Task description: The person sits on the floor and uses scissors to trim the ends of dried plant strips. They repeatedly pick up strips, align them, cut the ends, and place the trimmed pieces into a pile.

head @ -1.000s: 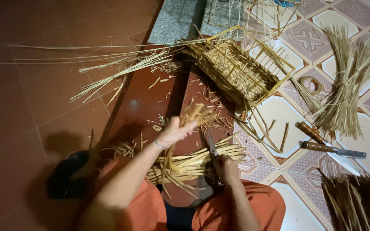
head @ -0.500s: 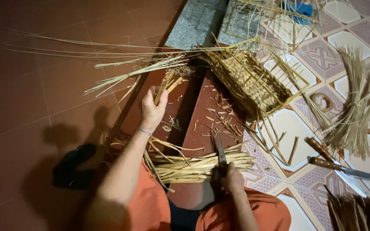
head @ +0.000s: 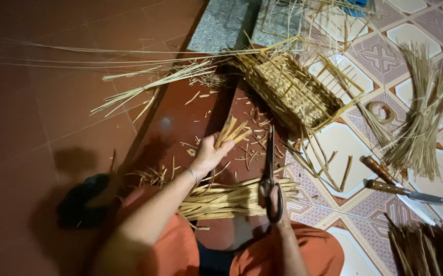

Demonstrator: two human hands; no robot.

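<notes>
My left hand [head: 208, 155] is closed around a small bunch of short straw pieces [head: 233, 131], lifted above the dark red step. My right hand [head: 275, 202] grips the handles of black scissors [head: 269, 163], their blades together and pointing away from me. Between my knees lies a bundle of cut straw strips [head: 234, 197], just below both hands. A half-woven straw basket [head: 290, 89] sits beyond the scissors, with loose ends sticking out all round.
Long straw stalks [head: 150, 87] fan out to the left on the red floor. On the patterned tiles at right lie a sheaf of straw [head: 426, 117], a tape roll [head: 380, 110], two wooden-handled knives [head: 400, 189] and another straw pile [head: 428, 250]. A dark object [head: 78, 204] sits by my left knee.
My left hand reached out to the far left of the step, then came back toward the middle holding a bunch of short straw pieces. The scissors moved up slightly in my right hand.
</notes>
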